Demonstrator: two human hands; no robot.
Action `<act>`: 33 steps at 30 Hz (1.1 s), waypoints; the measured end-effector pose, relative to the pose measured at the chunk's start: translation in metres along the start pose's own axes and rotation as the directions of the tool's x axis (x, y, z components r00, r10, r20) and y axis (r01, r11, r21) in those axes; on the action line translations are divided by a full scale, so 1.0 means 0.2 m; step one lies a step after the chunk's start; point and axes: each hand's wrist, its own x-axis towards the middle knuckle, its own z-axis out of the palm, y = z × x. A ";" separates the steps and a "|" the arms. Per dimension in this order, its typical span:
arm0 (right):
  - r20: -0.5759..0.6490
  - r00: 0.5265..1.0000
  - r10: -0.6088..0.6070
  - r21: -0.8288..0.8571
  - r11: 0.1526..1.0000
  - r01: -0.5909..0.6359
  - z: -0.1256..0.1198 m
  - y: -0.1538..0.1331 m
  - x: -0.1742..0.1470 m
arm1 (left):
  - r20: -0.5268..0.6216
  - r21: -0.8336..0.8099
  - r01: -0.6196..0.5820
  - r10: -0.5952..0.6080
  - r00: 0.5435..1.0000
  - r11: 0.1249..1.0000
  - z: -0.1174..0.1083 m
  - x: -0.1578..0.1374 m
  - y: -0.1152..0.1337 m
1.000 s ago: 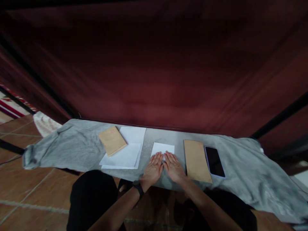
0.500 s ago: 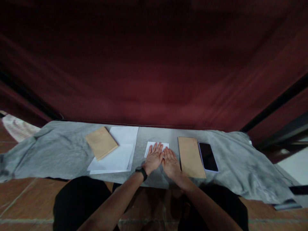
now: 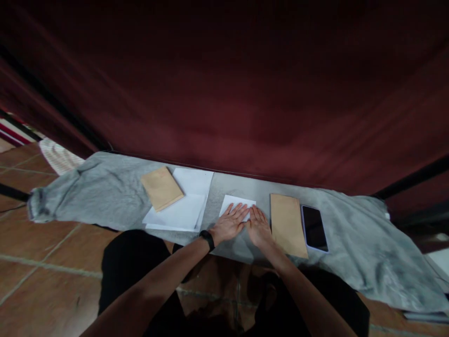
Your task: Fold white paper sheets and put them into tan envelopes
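A small white piece of paper point(image 3: 229, 201), apparently folded, lies on the grey cloth in front of me. My left hand point(image 3: 229, 223) rests flat on its lower part with the fingers stretched out. Beside it, my right hand point(image 3: 258, 227) lies flat too, its fingertips at the paper's right edge and meeting the left fingers. Both palms cover the paper's lower portion. Just right of my right hand is a long brown envelope point(image 3: 288, 224).
A phone point(image 3: 315, 228) lies right of the long envelope. On the left, white sheets point(image 3: 182, 210) carry another brown envelope point(image 3: 161, 188) on their left side. Grey cloth point(image 3: 115, 192) covers the narrow surface, which a dark red panel point(image 3: 231, 117) borders at the back.
The view has tilted and shifted, so everything sits further right in the picture. Both hands stay flat on the white paper, with a little more of its upper part showing.
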 end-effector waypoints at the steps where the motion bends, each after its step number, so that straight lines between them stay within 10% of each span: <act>1: 0.005 1.000 -0.016 -0.001 1.000 0.016 0.00 0.00 0.00 | 0.005 -0.006 -0.022 0.022 1.000 1.000 -0.01 -0.02 0.00; 33: -0.064 0.978 -0.198 0.047 0.978 0.202 0.05 0.02 0.00 | 0.018 0.018 -0.245 0.245 0.969 0.969 -0.02 -0.15 0.10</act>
